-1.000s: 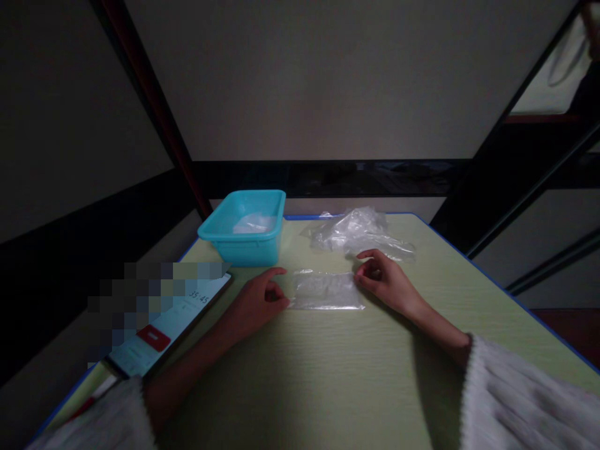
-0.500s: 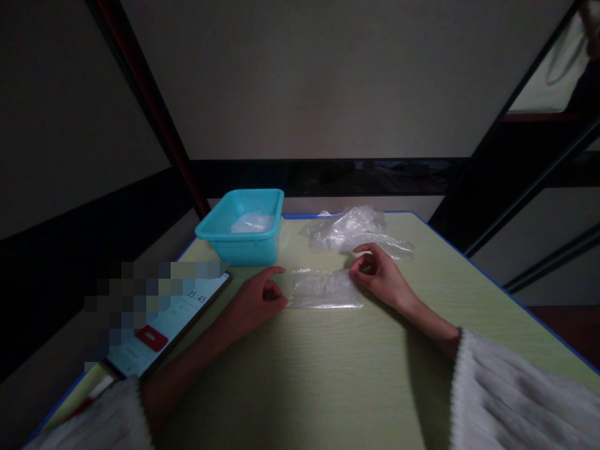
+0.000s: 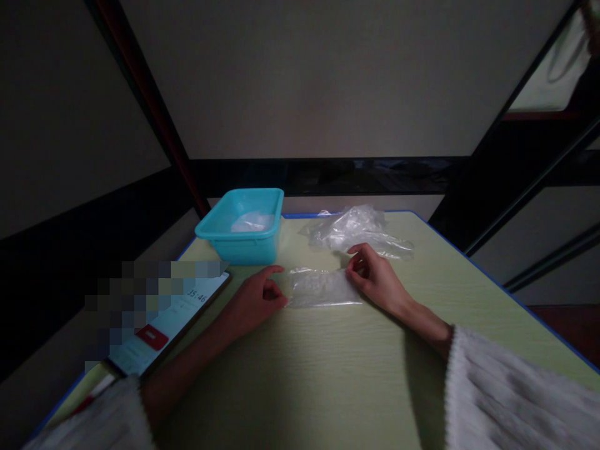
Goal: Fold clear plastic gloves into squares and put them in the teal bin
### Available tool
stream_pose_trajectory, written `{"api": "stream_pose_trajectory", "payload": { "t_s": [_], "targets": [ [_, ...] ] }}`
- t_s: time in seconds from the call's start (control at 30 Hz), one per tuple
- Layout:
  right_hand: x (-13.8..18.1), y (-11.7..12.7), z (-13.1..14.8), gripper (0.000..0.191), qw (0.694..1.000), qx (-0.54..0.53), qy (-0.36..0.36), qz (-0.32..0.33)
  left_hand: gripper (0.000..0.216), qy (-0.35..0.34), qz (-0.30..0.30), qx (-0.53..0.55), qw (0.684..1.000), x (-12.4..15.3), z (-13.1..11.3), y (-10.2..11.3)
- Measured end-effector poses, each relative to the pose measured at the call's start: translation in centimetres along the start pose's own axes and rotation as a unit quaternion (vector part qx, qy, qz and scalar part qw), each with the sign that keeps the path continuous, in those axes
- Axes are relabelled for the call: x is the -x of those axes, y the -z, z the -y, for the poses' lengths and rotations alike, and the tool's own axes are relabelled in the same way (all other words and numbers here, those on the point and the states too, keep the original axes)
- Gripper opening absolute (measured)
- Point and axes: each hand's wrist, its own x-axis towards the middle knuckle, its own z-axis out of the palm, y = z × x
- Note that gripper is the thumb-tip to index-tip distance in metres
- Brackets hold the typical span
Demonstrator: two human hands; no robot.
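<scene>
A small clear plastic bag (image 3: 323,289) lies flat on the table between my hands, its long side running left to right. My left hand (image 3: 257,297) is at its lower left corner, thumb and a finger closed in a pinch there, the index finger raised apart. At the right end, my right hand (image 3: 377,278) pinches the bag's edge near the upper corner, with its index finger also lifted. Whether anything is inside the bag I cannot make out. Behind the right hand lies a crumpled pile of clear plastic (image 3: 359,228).
A turquoise basket (image 3: 248,244) with whitish plastic inside stands at the back left. Left of my left forearm lies a phone (image 3: 187,312) showing a running timer. The pale table (image 3: 319,375) has a blue edge and meets a panelled wall at the back.
My right hand has shifted slightly left along with the right end of the bag. The left hand stays almost still. The phone's timer has advanced by one second.
</scene>
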Motion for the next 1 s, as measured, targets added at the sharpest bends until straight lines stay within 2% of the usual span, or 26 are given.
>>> {"api": "stream_pose_trajectory", "payload": {
  "t_s": [0.3, 0.53, 0.6, 0.67, 0.77, 1.0],
  "targets": [
    [0.2, -0.3, 0.0, 0.025, 0.991, 0.115, 0.058, 0.024, 0.055, -0.002, -0.009, 0.002, 1.000, -0.1, 0.3, -0.1],
    [0.2, 0.8, 1.0, 0.019, 0.987, 0.127, 0.097, -0.020, 0.056, 0.000, -0.011, 0.006, 1.000, 0.1, 0.2, -0.2],
    [0.7, 0.9, 2.0, 0.024, 0.982, 0.136, 0.128, 0.008, 0.056, 0.000, -0.011, 0.009, 1.000, 0.1, 0.2, -0.2],
    [1.5, 0.5, 2.8, 0.032, 0.969, 0.170, 0.158, 0.080, 0.056, 0.000, -0.009, 0.012, 1.000, 0.1, 0.1, -0.2],
    [2.7, -0.6, 3.1, 0.046, 0.948, 0.222, 0.173, 0.147, 0.056, 0.010, -0.009, 0.006, 1.000, 0.1, -0.2, -0.1],
    [3.5, -1.7, 1.8, 0.063, 0.930, 0.274, 0.167, 0.179, 0.057, 0.025, -0.018, -0.008, 0.999, 0.2, -0.6, 0.0]
  ]
}}
